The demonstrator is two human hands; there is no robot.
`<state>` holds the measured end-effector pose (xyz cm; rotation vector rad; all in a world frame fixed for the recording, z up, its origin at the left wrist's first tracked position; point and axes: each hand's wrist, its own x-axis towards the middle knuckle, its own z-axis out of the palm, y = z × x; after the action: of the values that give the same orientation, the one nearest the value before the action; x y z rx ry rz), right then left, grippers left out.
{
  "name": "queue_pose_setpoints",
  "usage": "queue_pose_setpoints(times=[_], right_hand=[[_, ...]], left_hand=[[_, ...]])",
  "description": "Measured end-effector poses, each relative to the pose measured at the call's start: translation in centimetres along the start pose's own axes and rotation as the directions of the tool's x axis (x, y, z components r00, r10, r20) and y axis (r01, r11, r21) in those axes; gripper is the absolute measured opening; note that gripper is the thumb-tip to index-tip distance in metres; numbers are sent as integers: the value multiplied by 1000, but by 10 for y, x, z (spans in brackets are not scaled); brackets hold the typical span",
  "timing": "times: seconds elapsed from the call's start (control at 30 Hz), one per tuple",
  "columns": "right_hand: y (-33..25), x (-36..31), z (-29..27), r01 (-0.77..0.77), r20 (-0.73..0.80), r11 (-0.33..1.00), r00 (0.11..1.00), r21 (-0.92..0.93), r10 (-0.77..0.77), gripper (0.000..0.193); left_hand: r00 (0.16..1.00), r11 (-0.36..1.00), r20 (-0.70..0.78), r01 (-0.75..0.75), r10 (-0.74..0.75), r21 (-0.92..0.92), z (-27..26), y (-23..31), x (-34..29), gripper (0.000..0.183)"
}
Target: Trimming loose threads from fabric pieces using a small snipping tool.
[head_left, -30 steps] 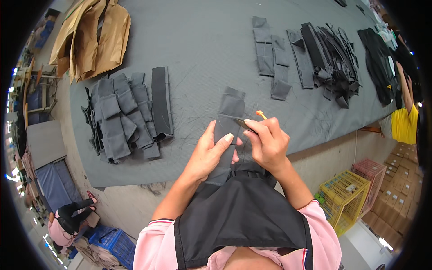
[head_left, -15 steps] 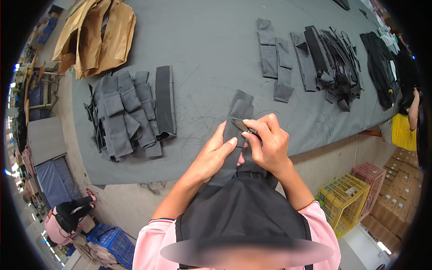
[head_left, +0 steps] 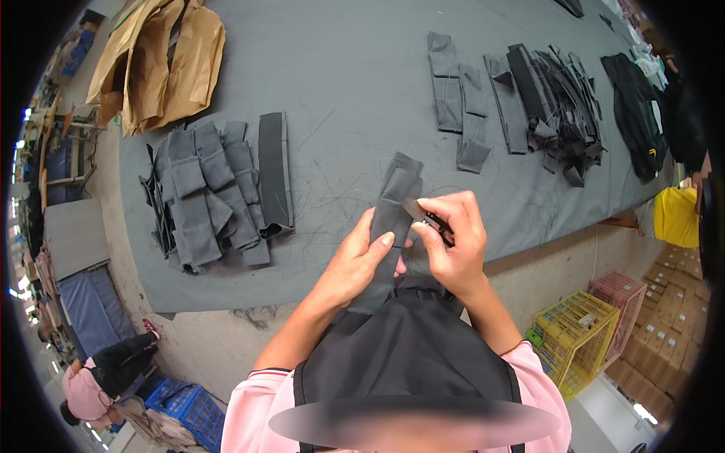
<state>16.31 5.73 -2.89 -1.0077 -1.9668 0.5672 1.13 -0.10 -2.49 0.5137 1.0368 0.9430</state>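
Observation:
My left hand (head_left: 353, 263) is closed on a dark grey fabric strip (head_left: 391, 217), thumb on top and fingertips showing past its right edge. The strip's far end rises above the table, and its near end hangs toward my black apron. In my right hand (head_left: 462, 240) is a pair of small thread snips (head_left: 411, 208), mostly covered by the fingers. Their metal blades lie at the strip's right edge; whether they touch it I cannot tell. A pile of folded grey strips (head_left: 198, 192) lies to the left, with a longer dark strip (head_left: 273, 170) beside it.
More strips (head_left: 563, 109) lie bundled at the right, with separate ones (head_left: 445, 94) nearby. Brown paper (head_left: 162, 68) sits at the far left. Loose threads litter the grey table cover (head_left: 340, 90). Yellow (head_left: 578, 332) and pink crates (head_left: 623, 298) stand right; another person (head_left: 94, 385) is left.
My right hand has drawn slightly right, so the snips' blades moved from over the strip to its edge. My left hand keeps its hold. The person at left has bent lower.

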Motion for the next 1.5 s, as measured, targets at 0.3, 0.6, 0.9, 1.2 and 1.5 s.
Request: queue_pose_setpoints(times=[0.3, 0.6, 0.9, 1.2, 1.5], right_hand=[[-9, -25, 20, -272, 88, 912, 962, 306, 257, 21], [-17, -7, 1, -100, 209, 978, 976, 182, 61, 30], [5, 3, 18, -456, 375, 830, 866, 321, 331, 18], [-27, -11, -13, -101, 158, 990, 981, -103, 116, 29], [-30, -5, -7, 105, 228, 977, 972, -183, -61, 30]], left_hand=[[994, 977, -81, 54, -73, -208, 1, -17, -7, 46], [971, 991, -202, -131, 130, 8, -2, -21, -1, 57], [992, 969, -129, -25, -8, -247, -11, -19, 0, 47], [974, 936, -165, -199, 156, -290, -7, -21, 4, 46], [932, 912, -214, -339, 292, -233, -3, -26, 2, 47]])
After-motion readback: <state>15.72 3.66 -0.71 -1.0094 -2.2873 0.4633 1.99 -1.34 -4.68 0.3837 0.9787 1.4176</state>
